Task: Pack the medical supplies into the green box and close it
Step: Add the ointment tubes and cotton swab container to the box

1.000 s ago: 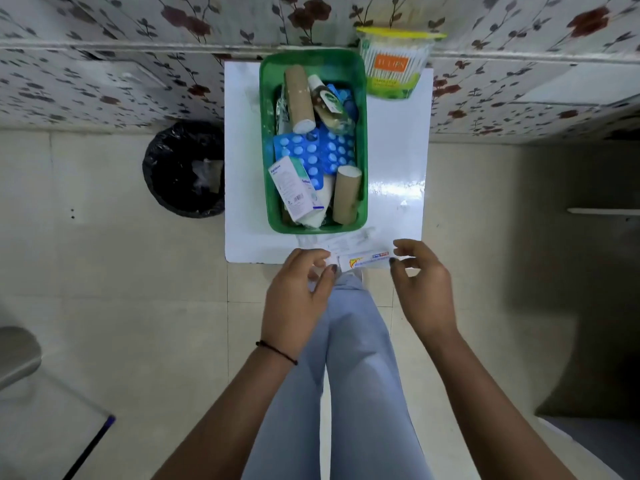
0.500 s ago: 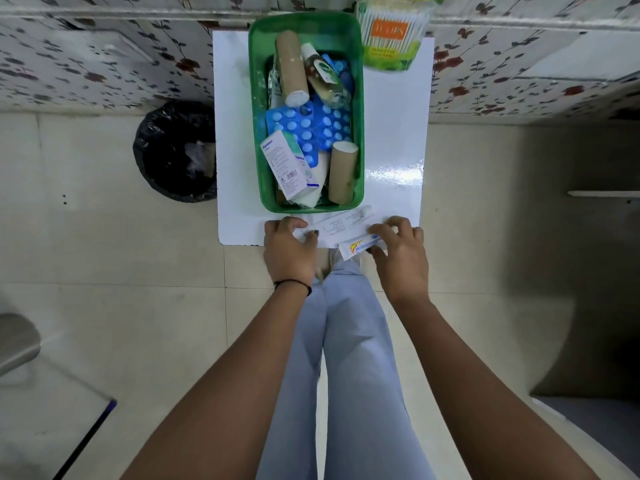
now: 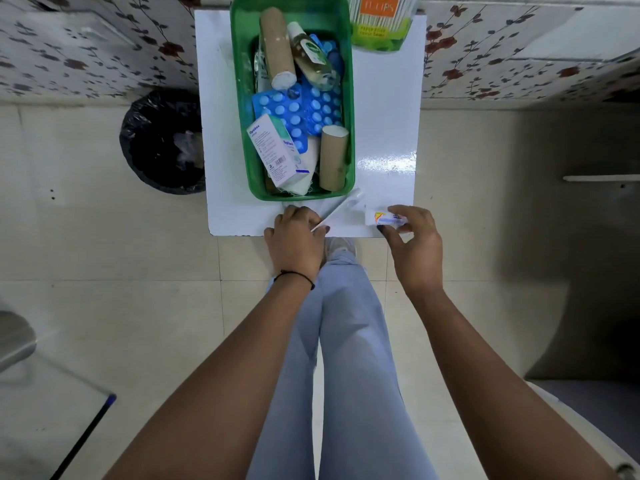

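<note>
The green box (image 3: 349, 109) stands open on the white table (image 3: 384, 126), filled with two brown bandage rolls, blue pill strips, a bottle and a white Optibex carton (image 3: 273, 147). At the table's near edge my left hand (image 3: 296, 239) pinches a thin white packet (image 3: 341, 209) that lies slanted toward the box. My right hand (image 3: 414, 237) holds a small white ointment tube (image 3: 382, 217) at the near right edge of the table.
A tub of cotton swabs (image 3: 381, 22) stands at the table's far right, beside the box. A black lined bin (image 3: 162, 143) sits on the floor left of the table. My legs are below the table edge.
My right hand has carried the ointment tube to the right, away from the thin packet. My left hand has closed on the packet's near end. The camera has tilted closer to the table.
</note>
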